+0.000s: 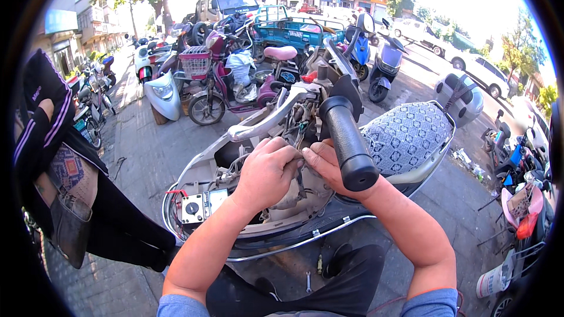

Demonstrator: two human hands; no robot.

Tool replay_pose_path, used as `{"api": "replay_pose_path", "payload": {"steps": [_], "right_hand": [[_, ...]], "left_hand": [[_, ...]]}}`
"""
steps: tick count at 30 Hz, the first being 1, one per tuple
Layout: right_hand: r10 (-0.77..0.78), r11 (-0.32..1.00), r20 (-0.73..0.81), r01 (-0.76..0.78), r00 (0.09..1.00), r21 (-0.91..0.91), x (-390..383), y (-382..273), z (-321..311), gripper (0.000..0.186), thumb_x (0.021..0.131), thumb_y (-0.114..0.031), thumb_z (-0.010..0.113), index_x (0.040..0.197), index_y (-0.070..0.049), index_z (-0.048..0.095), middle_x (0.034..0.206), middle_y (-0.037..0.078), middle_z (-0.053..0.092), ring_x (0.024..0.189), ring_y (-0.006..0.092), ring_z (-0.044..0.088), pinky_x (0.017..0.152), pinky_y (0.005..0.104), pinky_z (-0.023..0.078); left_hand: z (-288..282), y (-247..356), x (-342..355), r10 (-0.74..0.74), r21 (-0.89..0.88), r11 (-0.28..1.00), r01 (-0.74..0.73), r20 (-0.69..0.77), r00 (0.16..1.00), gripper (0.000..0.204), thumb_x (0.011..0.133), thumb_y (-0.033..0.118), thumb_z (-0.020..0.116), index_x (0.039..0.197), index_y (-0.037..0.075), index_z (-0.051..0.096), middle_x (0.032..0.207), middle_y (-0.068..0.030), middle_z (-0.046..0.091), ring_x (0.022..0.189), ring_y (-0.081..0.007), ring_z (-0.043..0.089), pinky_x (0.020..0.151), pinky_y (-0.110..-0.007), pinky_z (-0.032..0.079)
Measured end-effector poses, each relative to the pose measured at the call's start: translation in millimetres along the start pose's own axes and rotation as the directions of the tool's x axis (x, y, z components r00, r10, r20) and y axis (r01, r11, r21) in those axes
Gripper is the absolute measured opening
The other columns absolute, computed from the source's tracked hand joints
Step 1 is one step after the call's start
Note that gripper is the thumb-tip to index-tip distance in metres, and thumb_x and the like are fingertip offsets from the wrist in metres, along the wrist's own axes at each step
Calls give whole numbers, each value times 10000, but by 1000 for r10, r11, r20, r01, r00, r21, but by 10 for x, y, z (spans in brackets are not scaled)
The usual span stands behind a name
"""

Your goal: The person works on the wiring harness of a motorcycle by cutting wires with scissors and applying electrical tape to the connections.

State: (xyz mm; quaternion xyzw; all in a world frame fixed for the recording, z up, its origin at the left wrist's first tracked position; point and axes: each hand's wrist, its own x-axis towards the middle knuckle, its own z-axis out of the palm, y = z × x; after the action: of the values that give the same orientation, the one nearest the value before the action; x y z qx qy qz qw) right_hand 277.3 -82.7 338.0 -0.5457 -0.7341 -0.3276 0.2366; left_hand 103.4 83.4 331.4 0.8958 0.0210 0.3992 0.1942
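Both hands, left hand (265,171) and right hand (324,167), pinch wiring (298,167) just below the black handlebar grip (349,144), steadying it inside the opened scooter (282,223).

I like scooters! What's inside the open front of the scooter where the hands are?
Inside the opened scooter front you can see a tangle of wires. The left hand and right hand cover the part they are working on, so that bit is hidden.

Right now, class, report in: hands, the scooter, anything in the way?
Left hand and right hand both on the wiring under the scooter's handlebar. Black grip overhangs the right hand. A person's leg stands close left.
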Motion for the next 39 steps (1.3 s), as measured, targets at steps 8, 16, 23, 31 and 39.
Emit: {"api": "replay_pose_path", "payload": {"steps": [8, 16, 23, 31, 39], "right_hand": [[504, 705, 323, -598, 801, 381, 3, -111, -20, 105, 1036, -100, 742, 1120, -42, 763, 1028, 89, 747, 973, 246, 723, 893, 391, 581], [536, 740, 26, -484, 844, 466, 25, -217, 344, 356, 919, -136, 804, 1237, -54, 665, 1125, 136, 743, 960, 290, 720, 848, 437, 604], [622, 586, 84, -533, 779, 611, 153, -65, 846, 303, 984, -67, 769, 1253, -15, 638, 1090, 118, 721, 958, 225, 728, 890, 377, 583], [759, 499, -40, -540, 650, 678, 99, -10, 916, 233, 1066, -142, 755, 1232, 7, 689, 937, 51, 765, 895, 120, 711, 873, 316, 553], [762, 550, -90, -569, 641, 612, -36, 59, 880, 305, 1045, -216, 769, 1220, 34, 765, 971, 66, 816, 845, 101, 711, 799, 276, 546]], "left_hand": [[81, 44, -74, -37, -38, 999, 34, -84, 996, 156, 859, 66, 857, 983, 39, 765, 987, -107, 679, 909, -327, 678, 830, -447, 556], [126, 117, 70, -595, -690, 525, 498, 121, 795, 137, 1014, 131, 798, 1007, -4, 777, 896, -15, 743, 791, -60, 613, 720, -255, 487], [95, -119, 153, -597, -646, 577, 500, 84, 798, 156, 1007, 133, 792, 1059, -14, 794, 922, -18, 760, 824, -79, 645, 754, -263, 506], [31, -268, 230, -388, -256, 909, 330, -227, 893, 278, 1010, 200, 766, 1192, -9, 787, 1094, -92, 763, 945, -161, 721, 890, -331, 576], [211, -408, 480, -266, -58, 964, 261, -108, 958, 304, 960, 245, 776, 1142, 4, 814, 1075, -154, 770, 1002, -275, 760, 932, -395, 588]]}}
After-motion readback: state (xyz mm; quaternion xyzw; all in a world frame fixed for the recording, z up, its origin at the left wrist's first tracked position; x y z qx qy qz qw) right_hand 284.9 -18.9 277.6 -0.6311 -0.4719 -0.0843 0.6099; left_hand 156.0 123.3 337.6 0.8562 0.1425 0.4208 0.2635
